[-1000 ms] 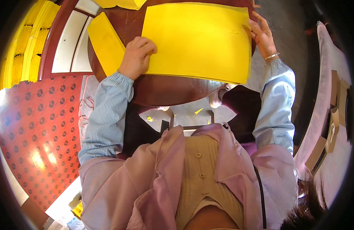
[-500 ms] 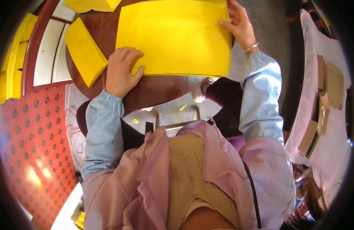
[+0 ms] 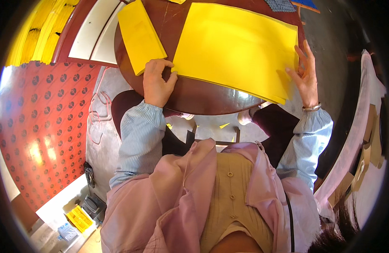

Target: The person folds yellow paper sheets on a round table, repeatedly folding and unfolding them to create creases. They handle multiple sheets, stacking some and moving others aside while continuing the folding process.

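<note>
A large rectangular stack of bright yellow sheets [image 3: 236, 50], paper or thin cloth, lies slanted on a round dark-red table [image 3: 194, 99]. My left hand [image 3: 158, 82] is at its near left corner, thumb and forefinger closing on that corner. By the right edge is my right hand [image 3: 305, 78], its fingers spread and its thumb against the sheets. A narrow folded yellow bundle [image 3: 142, 36] rests left of the stack, just beyond my left hand.
Grey-blue cloth pieces [image 3: 280, 5] sit at the table's far edge. Tall yellow stacks [image 3: 40, 36] stand far left, above a red patterned board [image 3: 47, 122]. Cardboard pieces [image 3: 363, 164] lie on a pale pink cloth at right. A yellow crate [image 3: 79, 219] is at lower left.
The view has shifted. The yellow stack has turned clockwise, its right side nearer me. My left hand has moved from lying on the sheets to their corner; the right hand's fingers are more spread.
</note>
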Motion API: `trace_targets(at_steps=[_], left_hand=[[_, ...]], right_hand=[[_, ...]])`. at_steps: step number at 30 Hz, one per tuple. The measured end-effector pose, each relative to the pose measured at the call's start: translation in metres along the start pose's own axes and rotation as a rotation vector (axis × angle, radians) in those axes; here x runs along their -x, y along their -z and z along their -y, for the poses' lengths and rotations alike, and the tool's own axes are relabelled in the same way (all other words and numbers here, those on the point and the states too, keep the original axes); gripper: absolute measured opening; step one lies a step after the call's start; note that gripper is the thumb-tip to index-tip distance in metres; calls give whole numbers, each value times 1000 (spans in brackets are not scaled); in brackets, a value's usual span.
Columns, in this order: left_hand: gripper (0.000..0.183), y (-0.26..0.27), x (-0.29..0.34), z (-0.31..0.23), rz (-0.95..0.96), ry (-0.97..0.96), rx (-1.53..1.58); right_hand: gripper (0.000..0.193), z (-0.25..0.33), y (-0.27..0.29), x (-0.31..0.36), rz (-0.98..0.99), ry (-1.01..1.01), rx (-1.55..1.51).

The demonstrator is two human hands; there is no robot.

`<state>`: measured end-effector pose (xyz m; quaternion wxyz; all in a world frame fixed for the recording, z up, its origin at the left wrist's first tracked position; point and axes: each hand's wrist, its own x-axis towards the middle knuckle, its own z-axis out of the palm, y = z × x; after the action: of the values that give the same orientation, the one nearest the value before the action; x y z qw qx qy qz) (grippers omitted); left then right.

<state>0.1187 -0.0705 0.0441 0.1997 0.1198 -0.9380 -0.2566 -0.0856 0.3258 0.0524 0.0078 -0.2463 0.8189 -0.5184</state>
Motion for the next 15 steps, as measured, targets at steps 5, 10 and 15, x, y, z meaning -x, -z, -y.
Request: trace_targets(at_steps=[5,10,15], left_hand=[[21,-1,5,2,-9,118,86],[18,-2,9,4,-18,191,149],[17,-1,8,3,-15,133,86]], right_hand=[[86,0,-5,7,43,-64,121],[83,0,-6,10,50,-148,170],[75,-2,-6,10,65,-144,170]])
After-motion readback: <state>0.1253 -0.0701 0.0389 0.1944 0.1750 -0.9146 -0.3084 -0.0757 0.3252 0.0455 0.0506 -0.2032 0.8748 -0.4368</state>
